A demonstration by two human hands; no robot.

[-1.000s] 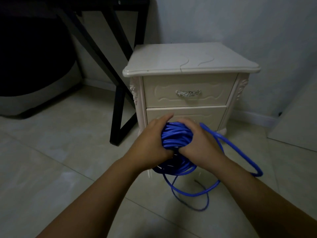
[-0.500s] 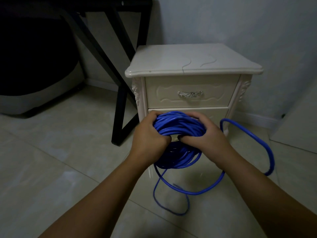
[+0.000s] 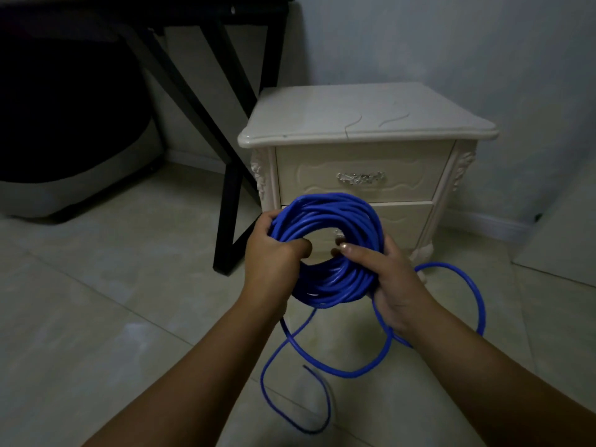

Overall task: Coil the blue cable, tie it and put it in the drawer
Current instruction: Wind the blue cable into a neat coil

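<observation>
Head view: two hands hold a blue cable [image 3: 338, 214] coil upright before a cream nightstand [image 3: 354, 117]. The left hand [image 3: 274, 262] curls its fingers [image 3: 296, 245] round the coil's left side. The right hand [image 3: 393, 285] grips the lower right. A loose tail [image 3: 263, 380] trails onto the tiled floor [image 3: 113, 317], so coiling looks nearly finished. Next, wind it in and tie. The top drawer [image 3: 361, 162] is closed. A black desk [image 3: 225, 201] stands to the left.

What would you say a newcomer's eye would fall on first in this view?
First, the blue cable, wound into a thick coil and gripped at the centre of the view by the left hand and the right hand, with loose loops trailing below it over the tiled floor. Just behind it stands a cream nightstand, its top drawer closed.
</observation>
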